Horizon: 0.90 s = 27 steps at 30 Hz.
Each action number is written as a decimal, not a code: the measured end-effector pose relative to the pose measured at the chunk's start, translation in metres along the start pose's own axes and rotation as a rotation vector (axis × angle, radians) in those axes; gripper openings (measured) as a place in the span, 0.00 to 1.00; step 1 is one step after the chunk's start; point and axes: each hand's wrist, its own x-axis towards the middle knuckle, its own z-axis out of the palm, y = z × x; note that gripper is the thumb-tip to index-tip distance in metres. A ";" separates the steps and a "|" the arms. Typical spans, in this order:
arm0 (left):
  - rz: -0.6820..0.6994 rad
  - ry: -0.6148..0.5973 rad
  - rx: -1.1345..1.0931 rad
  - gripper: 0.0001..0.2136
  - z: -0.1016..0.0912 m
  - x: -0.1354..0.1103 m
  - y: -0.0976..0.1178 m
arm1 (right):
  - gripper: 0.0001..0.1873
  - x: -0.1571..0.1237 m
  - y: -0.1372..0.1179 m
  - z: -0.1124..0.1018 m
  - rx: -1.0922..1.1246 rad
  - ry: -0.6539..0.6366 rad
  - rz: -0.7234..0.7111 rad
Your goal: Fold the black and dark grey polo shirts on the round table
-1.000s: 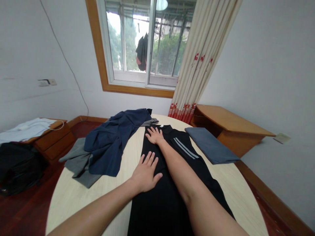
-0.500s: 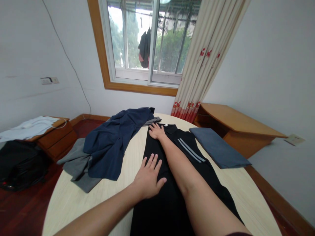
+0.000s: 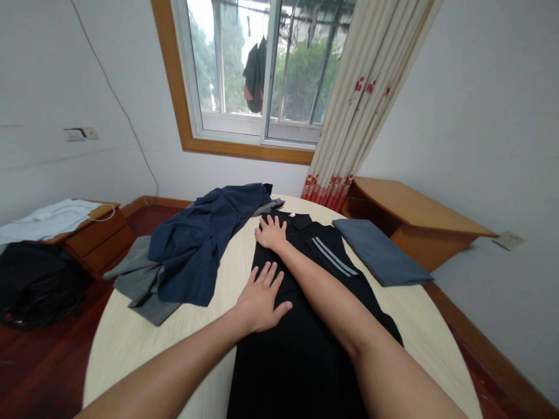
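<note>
A black shirt (image 3: 301,343) with a collar and two grey stripes lies spread lengthwise on the round pale table (image 3: 131,355). My left hand (image 3: 261,297) rests flat on the shirt's left side, fingers spread. Farther off, near the collar, my right hand (image 3: 271,234) presses flat on the cloth with its fingers apart. My right forearm crosses over the shirt and hides part of it. Neither hand grips anything.
Rumpled navy clothing (image 3: 192,238) lies over a grey garment (image 3: 135,279) on the table's left. A folded blue-grey garment (image 3: 379,250) sits at the right edge. Beyond stand a wooden desk (image 3: 419,203), a curtain (image 3: 349,128), a small cabinet (image 3: 100,244) and a black bag (image 3: 39,285).
The view has tilted down slightly, so the scene sits a little higher. Both hands stay flat on the shirt in nearly the same places.
</note>
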 end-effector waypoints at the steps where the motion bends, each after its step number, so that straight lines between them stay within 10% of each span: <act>1: 0.005 -0.005 0.003 0.38 -0.001 -0.001 0.001 | 0.33 -0.004 0.001 0.002 0.028 -0.058 0.003; 14: 0.093 -0.024 -0.021 0.37 0.001 -0.015 0.010 | 0.32 0.019 0.019 0.001 0.076 -0.017 -0.002; 19: 0.146 -0.077 -0.019 0.35 -0.005 -0.027 0.015 | 0.29 -0.047 0.013 -0.012 0.057 0.135 -0.083; 27: 0.277 -0.174 -0.013 0.33 -0.011 -0.087 0.050 | 0.32 -0.168 0.049 -0.012 0.040 -0.032 -0.053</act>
